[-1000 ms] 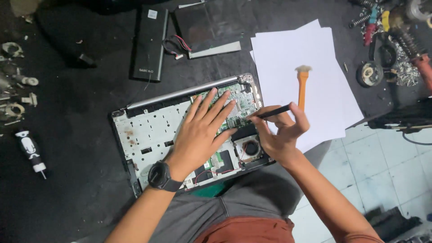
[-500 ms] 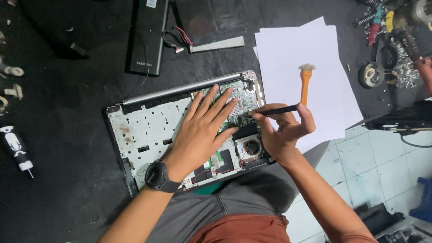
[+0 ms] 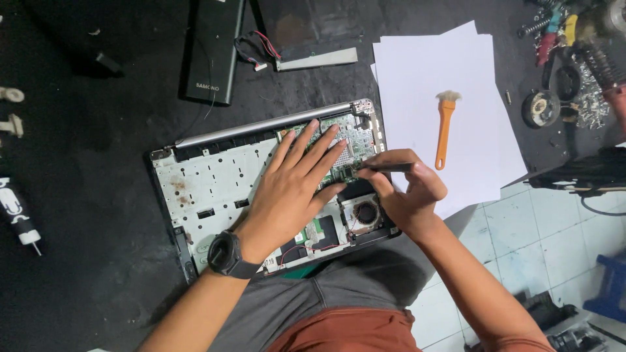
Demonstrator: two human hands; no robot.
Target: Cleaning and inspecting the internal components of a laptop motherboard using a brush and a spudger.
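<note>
Right hand (image 3: 407, 192) grip pinched shut on a thin black tool (image 3: 385, 167), tip now lower and further left than a second ago, down on the green circuit board (image 3: 349, 146) of the opened laptop base (image 3: 215, 189); left hand (image 3: 293, 186) still flat, fingers spread, on that board, so the probing goes on at one spot beside the round fan (image 3: 365, 213). Outward: orange-handled brush (image 3: 445, 130) on white paper sheets (image 3: 430, 72), right of the laptop. A long black rectangular pack (image 3: 212, 49) with small pale lettering lies on the dark tabletop (image 3: 85, 274) above.
</note>
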